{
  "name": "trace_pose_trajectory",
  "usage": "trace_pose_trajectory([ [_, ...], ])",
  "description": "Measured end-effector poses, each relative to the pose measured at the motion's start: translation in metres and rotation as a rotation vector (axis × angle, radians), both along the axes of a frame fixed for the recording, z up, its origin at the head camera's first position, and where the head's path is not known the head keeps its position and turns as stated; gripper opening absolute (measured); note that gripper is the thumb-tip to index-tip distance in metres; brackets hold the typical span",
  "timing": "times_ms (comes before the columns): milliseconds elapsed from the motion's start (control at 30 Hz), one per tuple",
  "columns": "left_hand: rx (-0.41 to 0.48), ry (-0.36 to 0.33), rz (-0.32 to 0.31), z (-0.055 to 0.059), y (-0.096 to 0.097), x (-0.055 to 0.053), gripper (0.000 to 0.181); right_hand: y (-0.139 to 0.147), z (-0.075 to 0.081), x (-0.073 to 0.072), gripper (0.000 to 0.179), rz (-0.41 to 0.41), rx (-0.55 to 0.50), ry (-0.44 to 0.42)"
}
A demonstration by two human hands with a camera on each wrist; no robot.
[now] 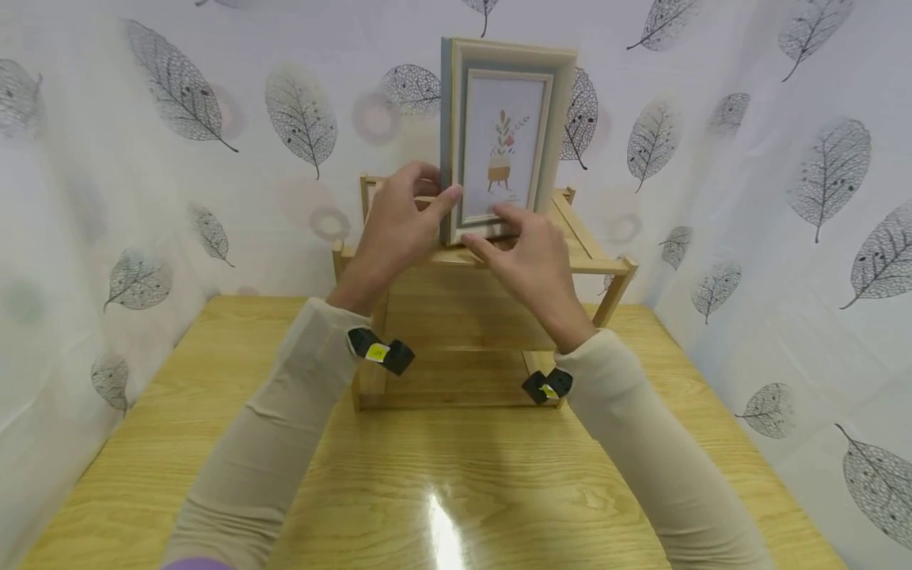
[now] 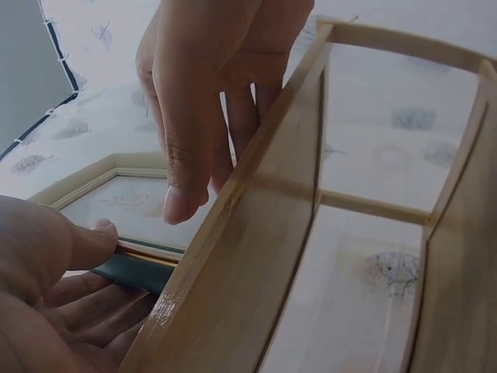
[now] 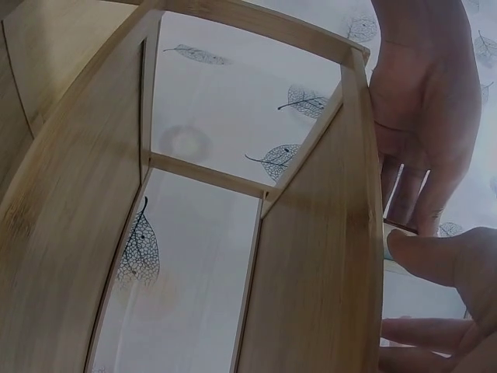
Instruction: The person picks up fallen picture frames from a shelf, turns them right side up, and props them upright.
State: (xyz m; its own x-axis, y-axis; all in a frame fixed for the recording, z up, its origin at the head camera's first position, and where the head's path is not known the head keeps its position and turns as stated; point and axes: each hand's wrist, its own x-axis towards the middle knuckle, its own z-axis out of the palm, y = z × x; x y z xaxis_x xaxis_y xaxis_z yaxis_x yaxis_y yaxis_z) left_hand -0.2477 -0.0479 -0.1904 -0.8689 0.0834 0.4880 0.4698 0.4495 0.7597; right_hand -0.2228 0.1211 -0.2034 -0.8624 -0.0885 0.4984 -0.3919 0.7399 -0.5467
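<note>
A picture frame (image 1: pixel 502 138) with a pale rim, blue-grey side and a potted-plant print stands upright on the top shelf of a wooden rack (image 1: pixel 463 305). My left hand (image 1: pixel 402 226) grips its left edge, thumb on the front; in the left wrist view the fingers (image 2: pixel 101 311) reach behind the frame. Low on the frame's front is my right hand (image 1: pixel 534 257), with the thumb at the bottom edge and a fingertip against the picture. Seen from the left wrist, its fingers look fairly straight. In the right wrist view the rack's side panel hides most of the frame.
The rack stands on a wooden table (image 1: pixel 442 475). Rails run round its top shelf, and its lower level is open at the front. A leaf-patterned white curtain (image 1: pixel 235 95) hangs behind and on both sides.
</note>
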Motion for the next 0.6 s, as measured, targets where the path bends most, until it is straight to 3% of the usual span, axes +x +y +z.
trace_pose_trajectory([
  [233, 0.005, 0.032, -0.007, -0.0005, 0.0011, 0.0004, 0.034, -0.0034, 0.0003, -0.0019, 0.057, 0.0, 0.021, 0.007],
  [600, 0.009, 0.026, -0.027, -0.0018, 0.0029, 0.0029, 0.034, -0.0063, -0.0005, -0.0077, 0.054, -0.006, 0.038, 0.028],
])
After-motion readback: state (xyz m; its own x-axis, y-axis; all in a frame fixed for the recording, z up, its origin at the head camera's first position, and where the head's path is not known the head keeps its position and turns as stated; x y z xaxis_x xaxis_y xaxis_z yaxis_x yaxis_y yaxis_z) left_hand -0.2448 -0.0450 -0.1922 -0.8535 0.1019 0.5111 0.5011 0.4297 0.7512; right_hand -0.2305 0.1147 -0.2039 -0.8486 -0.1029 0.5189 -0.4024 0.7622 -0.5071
